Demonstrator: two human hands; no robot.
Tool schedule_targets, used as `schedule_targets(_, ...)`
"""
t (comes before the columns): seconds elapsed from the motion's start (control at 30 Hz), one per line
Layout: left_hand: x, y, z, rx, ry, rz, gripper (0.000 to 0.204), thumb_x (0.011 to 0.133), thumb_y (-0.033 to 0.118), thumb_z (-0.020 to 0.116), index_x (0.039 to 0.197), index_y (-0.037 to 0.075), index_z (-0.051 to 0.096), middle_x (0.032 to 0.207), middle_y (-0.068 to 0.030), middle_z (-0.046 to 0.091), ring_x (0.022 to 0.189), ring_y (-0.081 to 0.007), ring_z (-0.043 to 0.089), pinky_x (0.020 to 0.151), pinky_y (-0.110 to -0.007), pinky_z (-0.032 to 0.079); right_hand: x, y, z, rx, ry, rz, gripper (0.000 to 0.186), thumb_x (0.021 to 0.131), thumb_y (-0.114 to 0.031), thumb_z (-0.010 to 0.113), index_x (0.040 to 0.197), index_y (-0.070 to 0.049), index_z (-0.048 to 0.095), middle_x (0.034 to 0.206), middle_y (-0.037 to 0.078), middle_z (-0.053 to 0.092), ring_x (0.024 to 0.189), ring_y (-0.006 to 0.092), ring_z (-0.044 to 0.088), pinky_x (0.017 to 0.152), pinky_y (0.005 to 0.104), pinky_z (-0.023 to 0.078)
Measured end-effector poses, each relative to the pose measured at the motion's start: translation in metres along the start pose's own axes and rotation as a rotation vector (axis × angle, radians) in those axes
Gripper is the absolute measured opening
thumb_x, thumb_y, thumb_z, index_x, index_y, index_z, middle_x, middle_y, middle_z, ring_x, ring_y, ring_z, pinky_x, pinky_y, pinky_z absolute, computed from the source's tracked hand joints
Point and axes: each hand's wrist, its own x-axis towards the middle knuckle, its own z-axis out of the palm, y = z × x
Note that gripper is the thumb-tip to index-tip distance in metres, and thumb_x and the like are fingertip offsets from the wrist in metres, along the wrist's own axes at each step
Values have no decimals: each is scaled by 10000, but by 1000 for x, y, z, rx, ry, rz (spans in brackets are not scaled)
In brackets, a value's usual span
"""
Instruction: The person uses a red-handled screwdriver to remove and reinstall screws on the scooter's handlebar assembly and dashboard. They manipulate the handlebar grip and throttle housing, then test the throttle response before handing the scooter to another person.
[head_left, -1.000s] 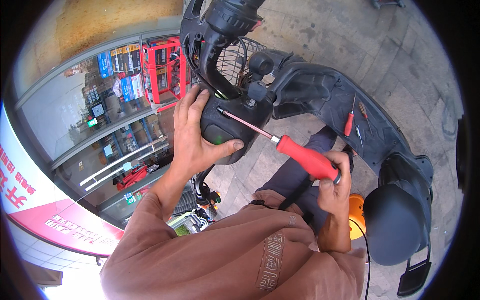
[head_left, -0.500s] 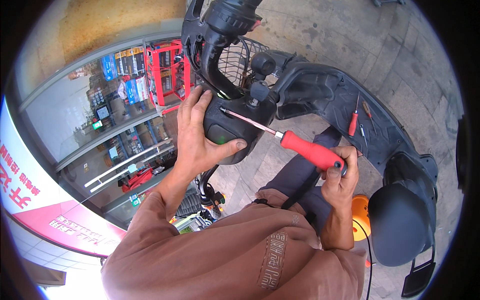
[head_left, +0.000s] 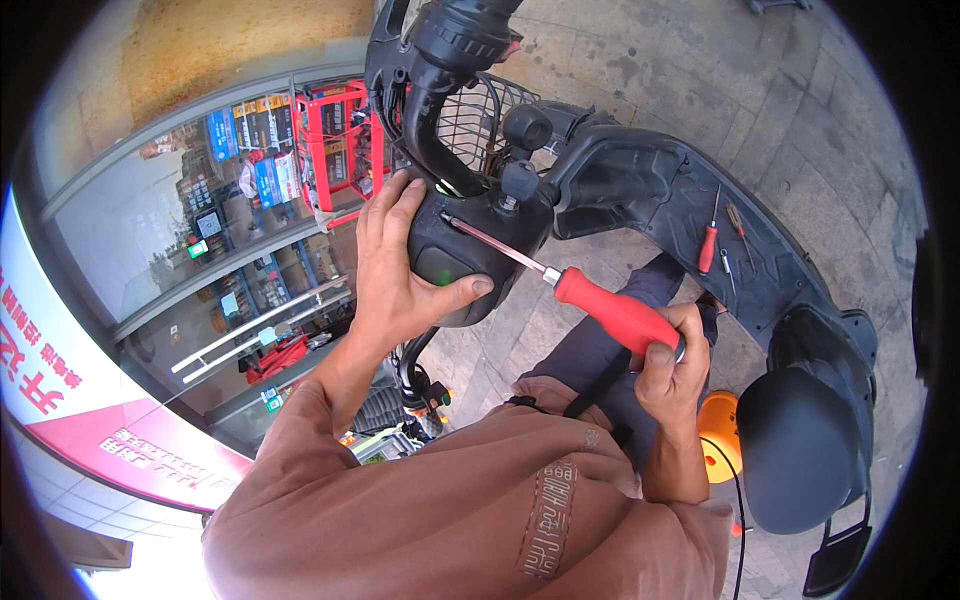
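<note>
**Red screwdriver set to black housing**

The screwdriver was in the air between the right hand and the housing, at the foot of the handlebar. Its long axis ran diagonally: the handle lay toward lower right, above the person's leg, and the shaft pointed to upper left. The tip was at a small recess in the housing; whether it met a screw there, I could not tell.

The right hand was closed around the rear part of the handle, with the thumb bent on the near side. The right forearm rose almost straight from below. The left hand was spread on the left side of the housing, its fingers reaching the upper edge and its thumb stretched rightward. The left forearm came slantwise from lower left.

Farther right, a smaller screwdriver lay on the footboard, beside thin tools. The orange bucket stood near the black seat.
</note>
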Motion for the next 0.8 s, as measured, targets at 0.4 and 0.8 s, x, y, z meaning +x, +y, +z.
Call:
schedule_targets(0.4,1,0,1,7,-3,-15,1074,541,588,818,1338,-11,418,1380,-251,391,1270,-428,371,1060,-504,300,4,-14,-3,208,17,-96,439,858,-373,671,1004,0,490,861,146,621,669,232,617,630,318,490)
schedule_targets(0.8,0,-2,2,-4,4,-6,1078,538,598,814,1342,-1,420,1378,-258,392,1272,-424,378,1057,-500,300,8,-15,-2,-16,32,-45,356,808,-225,696,1013,-2,509,865,157,622,689,265,627,627,338,492)
